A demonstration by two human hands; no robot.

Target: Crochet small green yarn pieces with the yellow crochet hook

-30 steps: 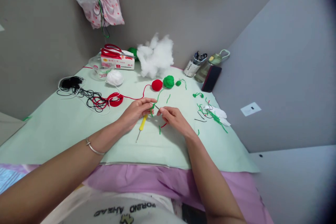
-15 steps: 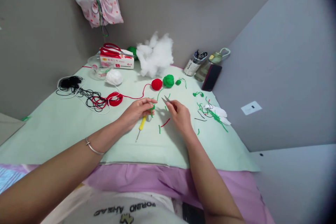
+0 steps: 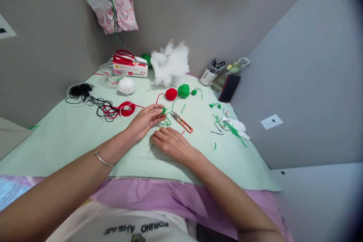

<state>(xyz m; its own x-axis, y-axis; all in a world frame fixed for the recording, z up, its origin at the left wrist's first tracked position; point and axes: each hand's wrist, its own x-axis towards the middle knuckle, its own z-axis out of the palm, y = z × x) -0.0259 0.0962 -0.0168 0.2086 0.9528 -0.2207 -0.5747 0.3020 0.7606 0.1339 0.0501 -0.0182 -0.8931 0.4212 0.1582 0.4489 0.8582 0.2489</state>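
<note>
Closest in, the left hand's (image 3: pixel 144 119) thumb and fingertips are pinched shut on a small green crochet piece (image 3: pixel 163 111), held just above the pale green table cover (image 3: pixel 70 136). A green strand runs from it toward the green yarn ball (image 3: pixel 183 90). The right hand (image 3: pixel 170 143) lies palm down on the cover just below the left, its fingers curled over a crochet hook (image 3: pixel 149 151). Only the metal tip and a sliver of yellow handle show, so whether the hand actually grips it cannot be told.

Just beyond the right hand's knuckles lie orange-handled thread snips (image 3: pixel 183 121), apart from both hands. A silver bangle (image 3: pixel 102 159) sits on the left wrist.

Farther out, a red yarn ball (image 3: pixel 171 93) rests beside the green one, with white stuffing (image 3: pixel 170 62) behind them against the wall. To the left are a red yarn coil (image 3: pixel 126 108), tangled black yarn (image 3: pixel 85 96), a white yarn ball (image 3: pixel 126 85) and a tissue box (image 3: pixel 130 69) with red scissors (image 3: pixel 123 56) on top. Green yarn scraps (image 3: pixel 230 125) litter the right side, near a dark phone (image 3: pixel 229 87) and a bottle (image 3: pixel 227 72).
</note>
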